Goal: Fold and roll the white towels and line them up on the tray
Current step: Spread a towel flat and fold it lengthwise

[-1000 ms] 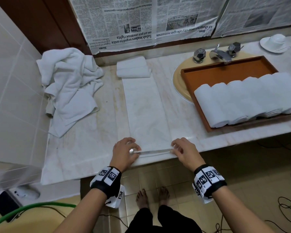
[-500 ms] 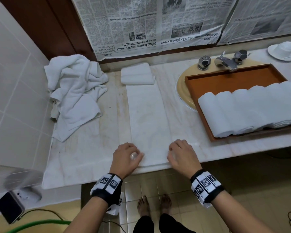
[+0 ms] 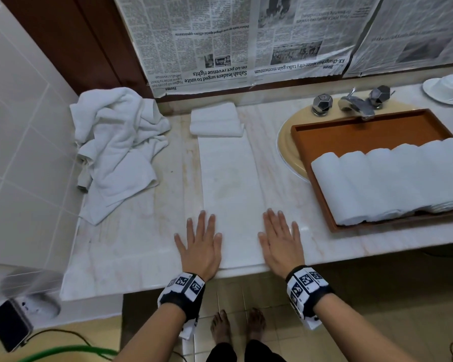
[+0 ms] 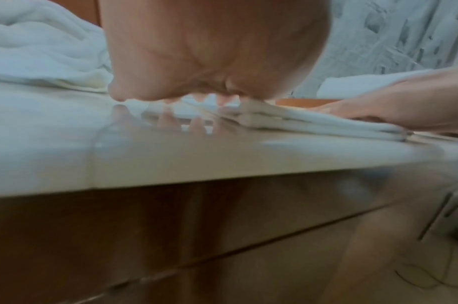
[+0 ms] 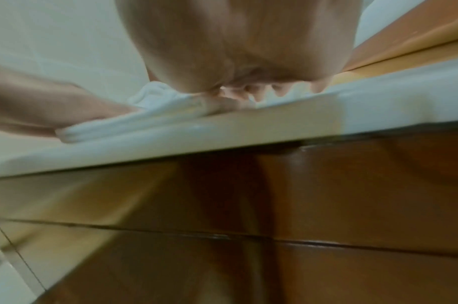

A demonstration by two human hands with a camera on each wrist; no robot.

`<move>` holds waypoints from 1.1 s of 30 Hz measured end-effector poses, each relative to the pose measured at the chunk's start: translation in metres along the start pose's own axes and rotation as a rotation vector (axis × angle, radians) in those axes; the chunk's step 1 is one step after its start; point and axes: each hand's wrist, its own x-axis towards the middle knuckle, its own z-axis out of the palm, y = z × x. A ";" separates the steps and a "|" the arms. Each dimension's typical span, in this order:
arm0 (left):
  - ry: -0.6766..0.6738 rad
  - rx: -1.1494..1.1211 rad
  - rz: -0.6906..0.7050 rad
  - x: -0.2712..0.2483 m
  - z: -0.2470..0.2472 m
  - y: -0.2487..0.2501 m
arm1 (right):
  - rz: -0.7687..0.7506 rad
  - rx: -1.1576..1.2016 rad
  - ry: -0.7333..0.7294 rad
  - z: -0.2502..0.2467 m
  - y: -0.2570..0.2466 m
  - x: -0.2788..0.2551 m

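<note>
A white towel [image 3: 229, 184], folded into a long narrow strip, lies flat on the marble counter and runs from the front edge toward the wall. My left hand [image 3: 199, 241] lies flat with straight fingers on its near left edge, and my right hand [image 3: 280, 240] lies flat on its near right edge. In the wrist views the layered near end of the towel [image 4: 323, 124] [image 5: 134, 121] shows under both palms. An orange-brown tray [image 3: 351, 131] at the right holds several rolled white towels [image 3: 387, 181] in a row.
A heap of loose white towels [image 3: 115, 150] lies at the left by the tiled wall. A small folded towel [image 3: 216, 122] sits at the strip's far end. The sink and tap [image 3: 356, 107] lie behind the tray, a white cup and saucer [image 3: 447, 87] far right.
Both hands held the towel's near end with curled fingers before. Now the fingers are straight and both palms lie flat on the towel, a little farther onto the counter.
</note>
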 end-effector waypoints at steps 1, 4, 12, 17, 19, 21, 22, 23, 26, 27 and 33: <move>0.013 -0.015 0.008 0.003 -0.002 0.003 | -0.004 0.050 0.040 -0.002 -0.006 0.002; -0.019 0.047 0.123 0.010 0.001 0.016 | -0.210 0.020 0.063 0.004 -0.026 0.012; -0.003 0.025 0.158 -0.001 -0.007 -0.016 | -0.202 0.056 0.119 0.002 0.005 0.000; 0.099 -0.155 0.512 -0.022 -0.002 -0.032 | -0.466 0.035 0.183 -0.001 0.019 -0.032; 0.080 -0.151 0.559 -0.028 0.000 -0.030 | -0.538 -0.009 0.160 -0.001 0.018 -0.037; 0.067 -0.125 0.582 -0.032 0.002 -0.032 | -0.576 0.012 0.178 0.001 0.019 -0.036; 0.070 -0.110 0.590 -0.033 0.003 -0.033 | -0.586 0.029 0.180 0.002 0.020 -0.035; 0.074 -0.099 0.593 -0.033 0.004 -0.034 | -0.587 0.041 0.167 0.001 0.021 -0.035; 0.102 -0.075 0.601 -0.035 0.004 -0.031 | -0.590 0.052 0.114 -0.001 0.025 -0.037; 0.106 -0.067 0.601 -0.036 0.002 -0.029 | -0.586 0.057 0.095 -0.003 0.025 -0.038; 0.079 -0.164 0.466 -0.035 -0.008 -0.019 | -0.356 0.303 -0.077 -0.031 0.017 -0.023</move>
